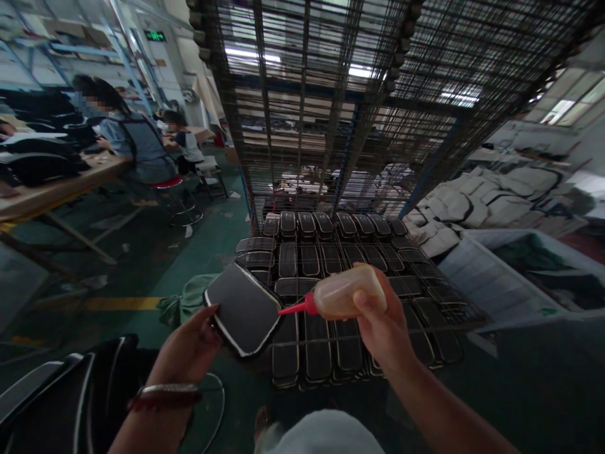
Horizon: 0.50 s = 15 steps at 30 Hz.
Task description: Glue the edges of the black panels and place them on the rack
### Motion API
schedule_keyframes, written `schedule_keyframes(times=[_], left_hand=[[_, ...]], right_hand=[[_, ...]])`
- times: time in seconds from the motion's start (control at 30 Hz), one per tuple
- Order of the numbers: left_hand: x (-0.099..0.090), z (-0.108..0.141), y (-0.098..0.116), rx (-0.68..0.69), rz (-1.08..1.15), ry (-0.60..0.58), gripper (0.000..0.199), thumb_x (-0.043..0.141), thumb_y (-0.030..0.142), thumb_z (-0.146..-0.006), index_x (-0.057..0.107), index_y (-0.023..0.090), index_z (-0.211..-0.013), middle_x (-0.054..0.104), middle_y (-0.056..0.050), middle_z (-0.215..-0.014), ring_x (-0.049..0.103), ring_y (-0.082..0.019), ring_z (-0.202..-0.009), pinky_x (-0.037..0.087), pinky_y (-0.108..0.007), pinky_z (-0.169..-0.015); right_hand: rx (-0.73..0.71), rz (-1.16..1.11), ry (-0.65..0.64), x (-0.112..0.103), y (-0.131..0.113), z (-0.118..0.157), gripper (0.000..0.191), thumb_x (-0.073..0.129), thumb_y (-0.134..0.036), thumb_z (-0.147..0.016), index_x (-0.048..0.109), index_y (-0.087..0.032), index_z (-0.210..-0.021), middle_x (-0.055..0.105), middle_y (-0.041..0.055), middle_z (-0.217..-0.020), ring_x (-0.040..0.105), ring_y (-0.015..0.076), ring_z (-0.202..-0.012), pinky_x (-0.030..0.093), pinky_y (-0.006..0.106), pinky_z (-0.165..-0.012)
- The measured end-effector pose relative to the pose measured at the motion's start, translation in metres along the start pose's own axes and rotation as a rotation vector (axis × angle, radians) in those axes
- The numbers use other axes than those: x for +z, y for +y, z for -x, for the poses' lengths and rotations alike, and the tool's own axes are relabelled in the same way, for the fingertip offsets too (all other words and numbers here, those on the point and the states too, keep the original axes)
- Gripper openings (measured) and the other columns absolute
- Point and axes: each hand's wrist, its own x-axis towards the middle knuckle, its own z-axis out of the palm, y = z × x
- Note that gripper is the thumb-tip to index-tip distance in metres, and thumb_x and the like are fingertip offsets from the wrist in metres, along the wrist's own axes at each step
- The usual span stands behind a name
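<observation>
Gripped at its left edge by my left hand (pixel 196 340) is a dark, rounded rectangular panel (pixel 243 306) with a pale line along its border. My right hand (pixel 385 318) is wrapped round a squeeze bottle (pixel 347 293) of translucent plastic with amber liquid inside. The bottle lies nearly level, and its red nozzle (pixel 297 307) points left. The nozzle's tip meets the panel's right edge, or hovers just by it; I cannot tell which. Whether liquid is coming out is too small to see.
Many similar panels (pixel 350 343) lie in rows on a wire rack (pixel 302 157) ahead, whose upper shelves tilt up. A white bin (pixel 472 265) stands right, near piled pale pieces (pixel 491 195). Black pieces (pixel 70 397) lie lower left. Two people sit near a table (pixel 108 170) at left.
</observation>
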Motion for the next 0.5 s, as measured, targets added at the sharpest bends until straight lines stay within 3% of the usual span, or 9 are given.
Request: schedule_keyframes(times=[0.1,0.23,0.5], left_hand=[[-0.003,-0.005,-0.01,-0.023,0.09,0.022,0.032,0.056,-0.008,-0.091,0.075,0.012,-0.106,0.078,-0.002,-0.075,0.074,-0.012,-0.059,0.06,-0.015,-0.054],[0.0,-0.006,-0.018,-0.03,0.18,0.079,0.032,0.049,-0.005,-0.098,0.075,0.012,-0.106,0.073,-0.001,-0.07,0.068,-0.01,-0.051,0.053,-0.011,-0.045],[0.005,-0.004,-0.021,-0.017,0.251,0.095,0.035,0.05,-0.007,-0.098,0.076,0.012,-0.112,0.076,-0.003,-0.075,0.073,-0.011,-0.056,0.058,-0.011,-0.049]], right_hand=[[-0.046,-0.012,0.007,-0.001,0.005,0.001,0.052,0.092,-0.047,-0.084,0.069,-0.03,-0.127,0.076,0.0072,-0.113,0.072,0.0338,-0.107,0.06,0.05,-0.096],[-0.076,-0.004,-0.003,-0.006,0.016,0.006,0.055,0.091,-0.046,-0.086,0.067,-0.029,-0.132,0.076,0.0059,-0.113,0.074,0.0306,-0.105,0.061,0.045,-0.094],[0.019,0.003,-0.144,-0.01,0.032,0.03,0.059,0.084,-0.05,-0.093,0.06,-0.029,-0.143,0.078,0.0117,-0.125,0.075,0.0356,-0.113,0.061,0.052,-0.098]])
